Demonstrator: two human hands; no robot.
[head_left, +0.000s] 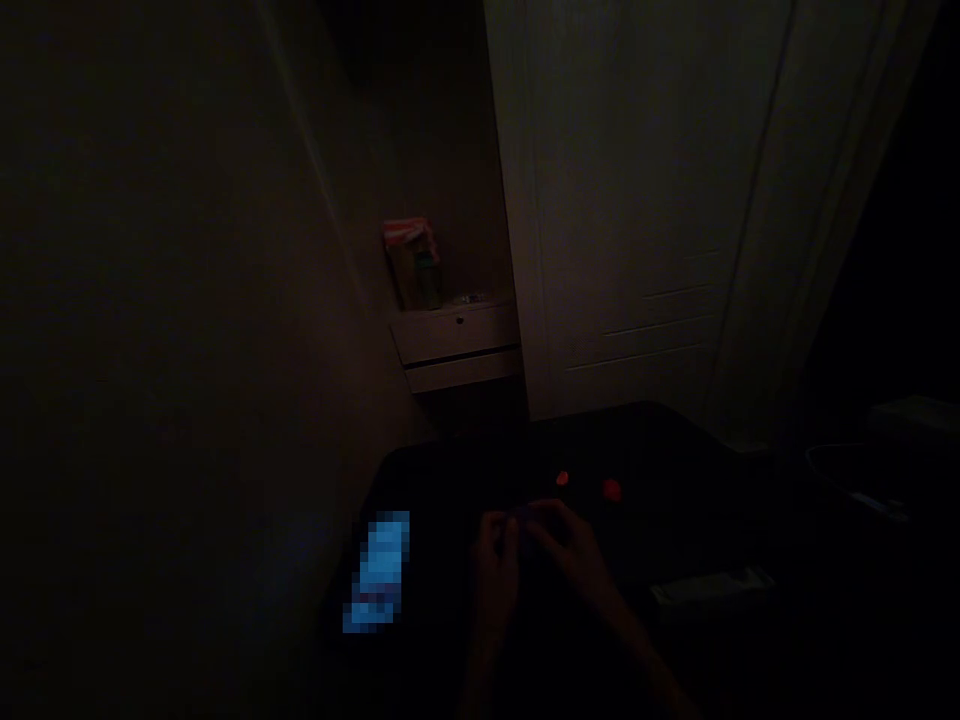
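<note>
Both hands meet over the dark tabletop [450,480]. Between their fingertips is a small, dark, purplish piece [527,514], too dim to name. My left hand [496,550] pinches its left side, thumb raised against it. From the right, my right hand [568,540] closes its fingers on the same piece. Just beyond them lie a small orange-red piece [562,478] and a rounder red lump [612,490], both apart from the hands. The darkness hides most finger detail.
A lit, blurred-out screen [379,575] lies at the table's left. A pale flat box [712,588] is at the right, with a cable [832,478] farther off. Behind stand a drawer unit [461,340], a bag with a red-striped top [409,240] and a pale door [622,200].
</note>
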